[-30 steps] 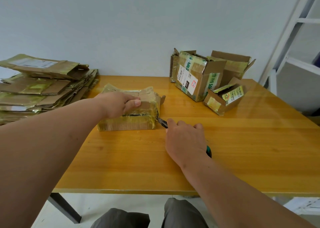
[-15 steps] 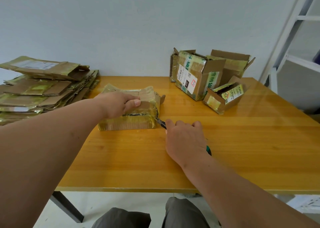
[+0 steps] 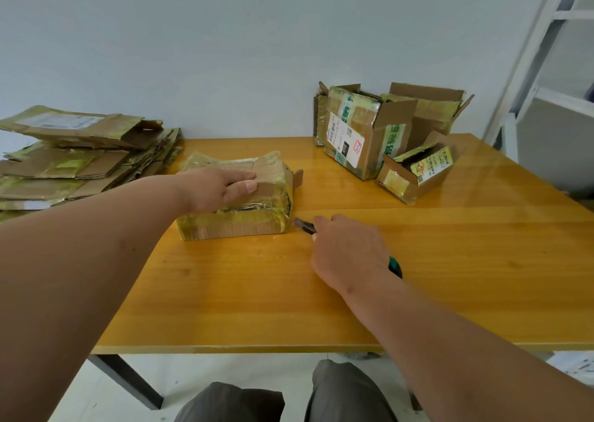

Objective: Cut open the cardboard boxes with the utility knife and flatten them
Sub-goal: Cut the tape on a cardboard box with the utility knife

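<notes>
Cardboard box (image 3: 238,196) under work lay near the table's centre, wrapped in yellowish tape, one small flap standing up at its 3 o'clock end. Wooden table (image 3: 450,277) carried a stack of flattened boxes (image 3: 74,161) at 9 o'clock and three opened boxes (image 3: 385,135) at 1 o'clock. Left hand (image 3: 221,187) pressed flat on the box top, fingers extended, thumb over the near edge. Right hand (image 3: 350,251) was curled round the utility knife (image 3: 305,226) — blade tip just beside the box's near right corner; contact could not be confirmed.
</notes>
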Demonstrator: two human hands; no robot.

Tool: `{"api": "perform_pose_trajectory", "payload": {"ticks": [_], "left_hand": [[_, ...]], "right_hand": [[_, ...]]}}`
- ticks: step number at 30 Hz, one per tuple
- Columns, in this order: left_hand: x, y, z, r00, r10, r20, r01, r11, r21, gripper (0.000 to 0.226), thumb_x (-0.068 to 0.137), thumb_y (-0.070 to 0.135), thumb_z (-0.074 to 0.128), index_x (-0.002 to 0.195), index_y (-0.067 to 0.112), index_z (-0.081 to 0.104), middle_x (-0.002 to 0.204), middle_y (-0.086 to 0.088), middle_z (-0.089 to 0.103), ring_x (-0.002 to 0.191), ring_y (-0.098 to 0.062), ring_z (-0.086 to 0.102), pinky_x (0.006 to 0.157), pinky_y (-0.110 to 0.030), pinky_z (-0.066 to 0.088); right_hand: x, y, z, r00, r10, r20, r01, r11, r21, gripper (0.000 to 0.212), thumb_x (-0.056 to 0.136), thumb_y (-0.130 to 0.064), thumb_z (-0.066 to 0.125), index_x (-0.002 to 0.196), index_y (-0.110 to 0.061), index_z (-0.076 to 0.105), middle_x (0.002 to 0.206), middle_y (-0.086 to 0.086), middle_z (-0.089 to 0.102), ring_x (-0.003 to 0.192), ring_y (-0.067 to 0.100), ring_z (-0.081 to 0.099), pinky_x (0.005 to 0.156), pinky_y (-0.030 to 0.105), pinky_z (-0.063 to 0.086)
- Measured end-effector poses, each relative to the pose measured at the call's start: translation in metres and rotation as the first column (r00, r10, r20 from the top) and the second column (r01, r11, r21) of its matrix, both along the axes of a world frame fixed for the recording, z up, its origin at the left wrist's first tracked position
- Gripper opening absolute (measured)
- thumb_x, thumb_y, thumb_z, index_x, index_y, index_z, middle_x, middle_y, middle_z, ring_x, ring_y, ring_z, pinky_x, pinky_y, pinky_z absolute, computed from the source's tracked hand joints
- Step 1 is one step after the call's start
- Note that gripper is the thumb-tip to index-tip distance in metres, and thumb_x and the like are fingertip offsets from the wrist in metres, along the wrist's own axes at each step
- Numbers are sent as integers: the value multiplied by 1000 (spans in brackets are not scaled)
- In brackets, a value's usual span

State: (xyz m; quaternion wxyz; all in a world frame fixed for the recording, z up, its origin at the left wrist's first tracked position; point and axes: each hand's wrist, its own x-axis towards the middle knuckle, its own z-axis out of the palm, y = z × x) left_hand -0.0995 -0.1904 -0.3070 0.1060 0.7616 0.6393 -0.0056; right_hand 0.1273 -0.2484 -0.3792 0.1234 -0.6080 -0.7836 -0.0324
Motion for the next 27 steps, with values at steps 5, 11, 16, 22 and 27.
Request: {"api": "perform_pose_trajectory", "payload": {"ticks": [5, 11, 16, 22, 27], "left_hand": [[-2, 2, -1, 1000, 4, 13, -3, 1000, -15, 79, 78, 75, 16, 149, 44, 29, 153, -1, 38, 141, -28, 32, 116, -45, 24], [-1, 0, 1, 999, 26, -43, -26, 1000, -3, 80, 74, 78, 12, 147, 49, 28, 151, 1, 42, 139, -28, 35, 114, -48, 27], [1, -1, 0, 996, 50, -73, -49, 999, 13, 74, 78, 77, 11, 146, 51, 27, 151, 1, 42, 141, -29, 32, 117, -54, 16], [2, -3, 1, 995, 71, -64, -70, 997, 22, 77, 74, 79, 9, 144, 54, 29, 151, 4, 42, 144, -29, 25, 115, -63, -1], [4, -5, 1, 995, 94, -43, -93, 995, 27, 65, 85, 74, 16, 145, 53, 29, 152, 4, 40, 145, -30, 24, 114, -64, -3]], "right_hand": [[-1, 5, -6, 999, -1, -49, 3, 999, 43, 22, 103, -24, 37, 118, -26, 53, 76, -6, 41, 71, 17, 51, 64, 35, 40], [0, 4, -7, 996, 25, -84, -15, 994, 112, 23, 104, -28, 36, 118, -26, 54, 76, -6, 47, 65, 15, 51, 60, 33, 45], [-3, 6, -5, 998, 3, -64, 1, 998, 58, 19, 102, -25, 39, 115, -25, 54, 76, -5, 44, 66, 16, 51, 61, 33, 41], [-12, 0, 0, 994, 51, 100, -54, 998, 23, 20, 99, -21, 42, 114, -23, 55, 77, -3, 37, 75, 19, 46, 69, 34, 37], [-13, 4, 6, 989, 66, 134, -60, 997, -48, 23, 97, -18, 44, 114, -24, 57, 86, -1, 45, 79, 21, 48, 75, 37, 38]]}}
